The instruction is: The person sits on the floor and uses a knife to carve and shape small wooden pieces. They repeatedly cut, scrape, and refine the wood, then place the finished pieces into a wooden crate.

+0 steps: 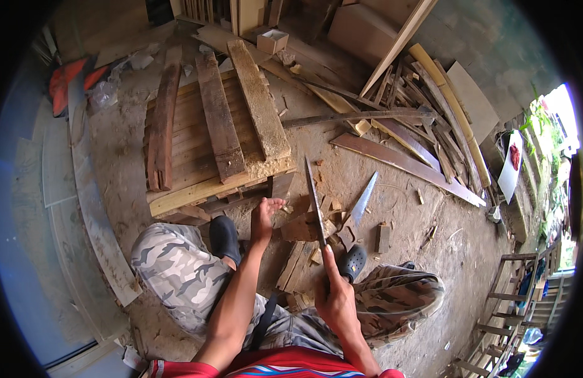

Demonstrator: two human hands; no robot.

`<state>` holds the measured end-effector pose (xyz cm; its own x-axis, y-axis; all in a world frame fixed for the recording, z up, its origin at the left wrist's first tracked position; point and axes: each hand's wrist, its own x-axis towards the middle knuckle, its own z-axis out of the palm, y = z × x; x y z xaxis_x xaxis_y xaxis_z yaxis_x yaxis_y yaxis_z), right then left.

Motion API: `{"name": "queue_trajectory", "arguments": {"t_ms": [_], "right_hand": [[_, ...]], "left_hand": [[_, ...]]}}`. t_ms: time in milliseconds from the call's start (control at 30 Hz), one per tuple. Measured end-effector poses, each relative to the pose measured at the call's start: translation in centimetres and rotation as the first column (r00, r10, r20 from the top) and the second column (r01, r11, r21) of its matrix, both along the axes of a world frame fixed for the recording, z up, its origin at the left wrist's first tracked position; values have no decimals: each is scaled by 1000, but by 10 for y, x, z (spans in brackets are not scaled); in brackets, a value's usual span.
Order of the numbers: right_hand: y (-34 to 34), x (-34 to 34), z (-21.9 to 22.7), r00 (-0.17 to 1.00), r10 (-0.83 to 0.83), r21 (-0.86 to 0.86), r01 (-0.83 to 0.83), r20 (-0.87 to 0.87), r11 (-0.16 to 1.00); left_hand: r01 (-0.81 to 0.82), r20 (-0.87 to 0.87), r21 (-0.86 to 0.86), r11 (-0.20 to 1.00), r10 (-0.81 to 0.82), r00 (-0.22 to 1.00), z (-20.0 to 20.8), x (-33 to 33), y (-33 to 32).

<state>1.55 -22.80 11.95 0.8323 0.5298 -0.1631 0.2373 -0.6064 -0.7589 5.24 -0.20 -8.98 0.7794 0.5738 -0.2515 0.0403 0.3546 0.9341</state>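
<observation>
My right hand (pixel 337 301) is closed around the handle of a machete (pixel 315 198), index finger stretched along it. Its long, narrow blade points up and away from me, over a brown wood block (pixel 301 229); whether they touch I cannot tell. My left hand (pixel 265 217) is held to the left of the block, fingers stretched out, with nothing in it. A handsaw (pixel 363 203) with a pale blue blade and a brown handle lies on the ground just right of the machete. Between my feet lies a wooden piece (pixel 293 264) with small offcuts around it.
A slatted wooden platform (pixel 190 142) with three rough planks across it stands ahead left. Scrap wood (pixel 424 104) is piled at the far right, with a long brown board (pixel 398 162) in front. A wooden rack (pixel 512 315) stands right. Wood chips litter the floor.
</observation>
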Motion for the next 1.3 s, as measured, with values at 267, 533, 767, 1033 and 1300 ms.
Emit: {"name": "queue_trajectory", "arguments": {"t_ms": [267,533,767,1033,1300], "right_hand": [[0,-3,21,1000,-8,68,8,2,998],[4,-14,20,997,36,96,-42,66,994],[4,-23,-8,995,45,9,-46,91,999],[-10,-34,5,995,72,-74,-68,63,995],[-22,-38,6,1000,17,5,-17,18,1000]], "left_hand": [[-27,21,-44,999,28,999,3,1,-2],[-31,-1,-25,999,31,1000,-1,5,-2],[140,90,151,979,-154,984,-27,-2,-25],[219,25,12,976,-219,975,-29,-7,-64],[268,130,-66,961,-258,957,-37,-3,-70]]}}
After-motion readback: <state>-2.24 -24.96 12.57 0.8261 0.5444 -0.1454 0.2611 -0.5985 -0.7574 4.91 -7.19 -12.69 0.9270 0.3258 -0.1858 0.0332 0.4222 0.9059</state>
